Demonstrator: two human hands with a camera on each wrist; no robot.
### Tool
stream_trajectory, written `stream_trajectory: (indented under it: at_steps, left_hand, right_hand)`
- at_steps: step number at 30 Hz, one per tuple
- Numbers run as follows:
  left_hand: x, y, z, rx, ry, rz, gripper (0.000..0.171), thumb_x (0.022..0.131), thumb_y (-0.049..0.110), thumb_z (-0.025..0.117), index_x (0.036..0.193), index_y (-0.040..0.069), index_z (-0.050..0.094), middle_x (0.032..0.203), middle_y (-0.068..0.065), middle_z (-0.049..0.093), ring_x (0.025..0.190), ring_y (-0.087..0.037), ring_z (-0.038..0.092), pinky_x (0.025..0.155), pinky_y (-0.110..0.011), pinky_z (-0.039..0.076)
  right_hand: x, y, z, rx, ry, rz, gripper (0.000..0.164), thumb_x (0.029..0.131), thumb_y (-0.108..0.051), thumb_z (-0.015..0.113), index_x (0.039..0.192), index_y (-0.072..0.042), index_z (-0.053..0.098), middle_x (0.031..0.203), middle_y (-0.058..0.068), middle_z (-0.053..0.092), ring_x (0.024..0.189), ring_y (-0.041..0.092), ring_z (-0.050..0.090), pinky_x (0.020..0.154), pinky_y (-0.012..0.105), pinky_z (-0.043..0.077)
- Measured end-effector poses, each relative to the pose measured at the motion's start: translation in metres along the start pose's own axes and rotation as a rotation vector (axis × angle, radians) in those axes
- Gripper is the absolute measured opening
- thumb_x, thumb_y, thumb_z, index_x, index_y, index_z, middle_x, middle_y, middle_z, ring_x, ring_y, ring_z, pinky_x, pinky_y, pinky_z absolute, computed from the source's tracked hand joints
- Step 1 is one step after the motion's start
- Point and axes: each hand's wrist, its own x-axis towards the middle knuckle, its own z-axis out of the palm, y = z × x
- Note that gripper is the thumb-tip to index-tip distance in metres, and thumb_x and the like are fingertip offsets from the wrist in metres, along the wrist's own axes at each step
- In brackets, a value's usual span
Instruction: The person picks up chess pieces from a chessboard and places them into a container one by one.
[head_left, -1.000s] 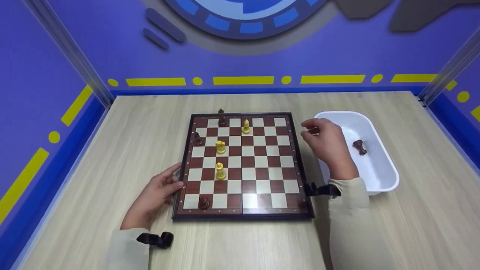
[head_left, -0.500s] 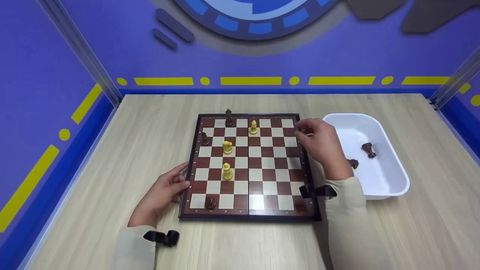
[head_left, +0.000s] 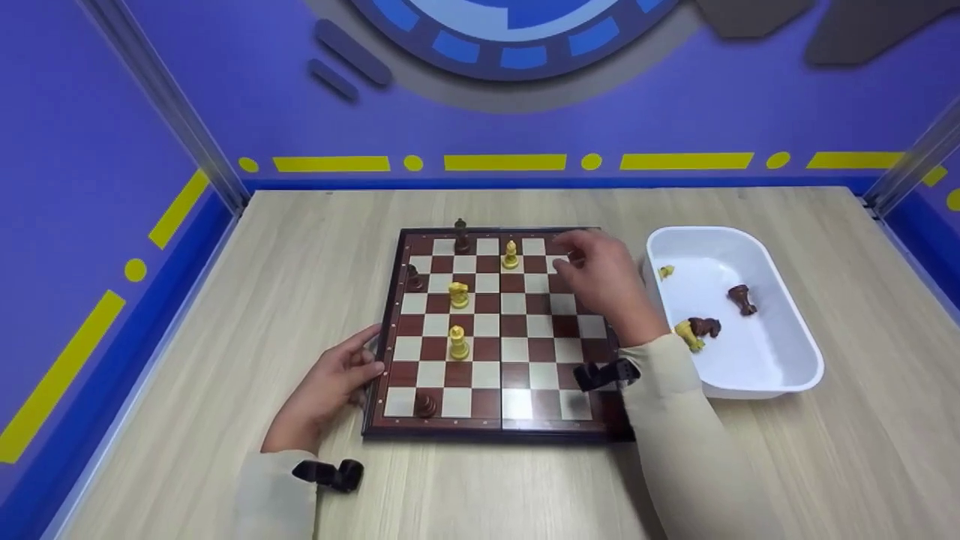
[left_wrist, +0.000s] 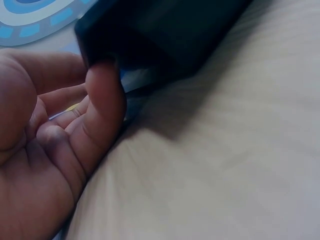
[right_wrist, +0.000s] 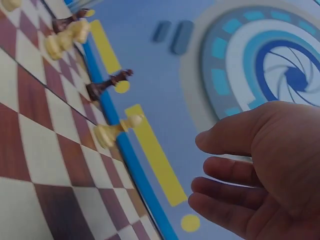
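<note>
A brown-and-white chessboard (head_left: 514,349) lies on the table. My left hand (head_left: 322,390) grips its left edge, thumb at the rim; in the left wrist view the fingers (left_wrist: 102,95) reach the board's dark side. My right hand (head_left: 600,277) hovers over the board's right back part with nothing between its parted thumb and fingers. To its left stands a small yellow chess piece with a rounded head (head_left: 511,255). A dark king (head_left: 462,238) is at the back edge. A yellow knight (head_left: 459,295) and a taller yellow piece (head_left: 458,343) stand on the left half.
Dark pieces stand at the left edge (head_left: 415,277) and the front left (head_left: 426,405). Right of the board is a white plastic tub (head_left: 795,322) holding a dark knight (head_left: 705,327), another dark piece (head_left: 741,299) and yellow pieces (head_left: 688,335). Blue walls enclose the table.
My right hand has moved left, from between tub and board to over the board, uncovering more pieces in the tub. The left hand stays at the board's edge; the head view has shifted slightly.
</note>
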Motion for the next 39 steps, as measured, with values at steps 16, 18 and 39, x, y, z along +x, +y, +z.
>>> stream_trajectory:
  at_steps: [16,18,39]
  left_hand:
    - [0.001,0.001,0.002,-0.047,0.026,-0.049,0.065,0.094,0.003,0.058,0.152,0.015,0.032,0.090,0.000,0.048,0.059,-0.007,0.046,0.046,-0.021,0.047]
    - [0.001,0.002,0.002,-0.057,0.018,-0.045,0.065,0.094,0.002,0.058,0.152,0.013,0.031,0.089,0.000,0.048,0.059,-0.007,0.047,0.045,-0.021,0.048]
    - [0.001,-0.003,0.000,-0.048,0.015,-0.026,0.066,0.094,0.003,0.059,0.153,0.011,0.030,0.087,0.000,0.050,0.055,-0.006,0.049,0.045,-0.023,0.050]
  right_hand:
    - [0.021,-0.008,0.028,0.085,-0.046,0.120,0.033,0.090,-0.021,0.066,0.121,-0.010,0.064,0.118,0.011,0.065,0.109,0.026,0.061,0.093,0.042,0.053]
    - [0.024,-0.008,0.031,0.078,-0.047,0.121,0.033,0.090,-0.021,0.065,0.121,-0.010,0.064,0.117,0.011,0.065,0.109,0.026,0.061,0.093,0.043,0.053]
    - [0.040,-0.011,0.057,0.069,-0.103,0.134,0.029,0.091,-0.020,0.065,0.119,-0.012,0.064,0.114,0.006,0.068,0.105,0.023,0.062,0.087,0.039,0.054]
